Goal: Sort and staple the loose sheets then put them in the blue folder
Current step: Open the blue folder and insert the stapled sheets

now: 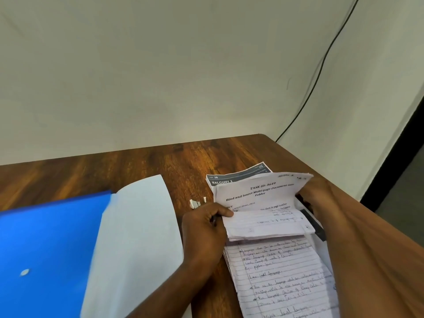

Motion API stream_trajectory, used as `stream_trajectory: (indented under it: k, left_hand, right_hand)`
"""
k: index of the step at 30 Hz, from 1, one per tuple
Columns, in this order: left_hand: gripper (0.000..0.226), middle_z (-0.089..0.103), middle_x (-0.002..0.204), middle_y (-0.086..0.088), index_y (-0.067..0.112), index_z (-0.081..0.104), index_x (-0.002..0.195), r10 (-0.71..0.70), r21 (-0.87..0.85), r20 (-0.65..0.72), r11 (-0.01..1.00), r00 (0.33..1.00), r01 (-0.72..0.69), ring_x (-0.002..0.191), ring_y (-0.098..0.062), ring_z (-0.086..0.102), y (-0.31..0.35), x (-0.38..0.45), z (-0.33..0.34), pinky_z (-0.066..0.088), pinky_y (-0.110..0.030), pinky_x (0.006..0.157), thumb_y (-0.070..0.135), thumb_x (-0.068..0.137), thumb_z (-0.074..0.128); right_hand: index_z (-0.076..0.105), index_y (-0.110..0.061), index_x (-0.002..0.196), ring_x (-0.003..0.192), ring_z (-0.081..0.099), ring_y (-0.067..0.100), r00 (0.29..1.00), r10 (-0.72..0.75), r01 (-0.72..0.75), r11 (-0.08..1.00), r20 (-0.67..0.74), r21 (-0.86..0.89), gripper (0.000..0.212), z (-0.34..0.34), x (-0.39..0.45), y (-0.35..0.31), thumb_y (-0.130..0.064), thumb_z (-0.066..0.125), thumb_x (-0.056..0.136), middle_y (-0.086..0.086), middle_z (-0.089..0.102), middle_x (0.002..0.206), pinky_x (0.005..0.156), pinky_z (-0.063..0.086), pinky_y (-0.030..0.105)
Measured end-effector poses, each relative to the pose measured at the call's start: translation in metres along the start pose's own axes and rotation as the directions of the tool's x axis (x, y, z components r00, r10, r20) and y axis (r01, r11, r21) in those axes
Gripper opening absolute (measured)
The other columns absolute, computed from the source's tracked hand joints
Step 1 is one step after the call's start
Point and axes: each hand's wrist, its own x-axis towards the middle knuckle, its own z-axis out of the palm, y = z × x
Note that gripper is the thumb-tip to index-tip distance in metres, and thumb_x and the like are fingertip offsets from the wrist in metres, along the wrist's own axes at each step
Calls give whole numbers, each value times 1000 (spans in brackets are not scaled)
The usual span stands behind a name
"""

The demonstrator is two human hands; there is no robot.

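A stack of lined handwritten sheets [282, 271] lies on the wooden table [160, 164] at the right. Its top pages are folded back over. My left hand [204, 230] pinches the folded edge of those pages, thumb on top. My right hand [314, 198] holds the far right side of the lifted pages, next to a dark stapler [315, 223] that is mostly hidden under the paper. The blue folder [46, 249] lies open at the left, with its pale inner flap [137, 237] turned toward the sheets.
A printed task sheet [259, 191] and a grey "BALCONY 2" ticket [229, 179] lie behind the stack. Small white paper scraps [195, 203] sit beside my left hand. A black cable [321, 72] runs down the wall. The table's right edge is close to my right arm.
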Motion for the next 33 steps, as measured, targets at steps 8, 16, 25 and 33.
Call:
stream_trajectory:
  k: [8,16,25,33]
  left_hand:
    - [34,77,104,15,31,77,77,-10,-16,-3,1000,1000,10,106,-11,71,3,-1,-1,60,-15,75,-3,85,80]
    - [29,77,107,7,18,79,84,-49,-79,-32,996,998,46,113,-15,69,4,1,-1,57,-10,75,-11,83,79]
    - [29,77,106,10,17,79,84,-84,-99,-61,992,995,78,108,-10,70,5,3,-2,55,-9,71,-11,82,79]
    - [34,74,105,21,25,79,85,-87,-62,-65,995,994,83,106,-3,69,2,3,-1,55,-9,72,-9,87,75]
  right_hand:
    - [72,9,96,57,58,26,986,8,9,995,166,-102,29,-9,2,5,12,44,89,23,67,73,57,43,29]
    - [73,-6,121,99,75,35,905,-143,12,950,400,312,26,-17,-17,-8,-3,58,100,20,77,112,77,65,38]
    - [73,-14,125,97,67,37,888,-226,53,916,401,398,29,-10,-14,-8,-7,60,100,21,75,118,97,55,48]
    - [75,-3,115,72,76,34,871,-111,3,975,479,222,19,-13,-15,-6,-6,64,99,26,78,100,58,65,40]
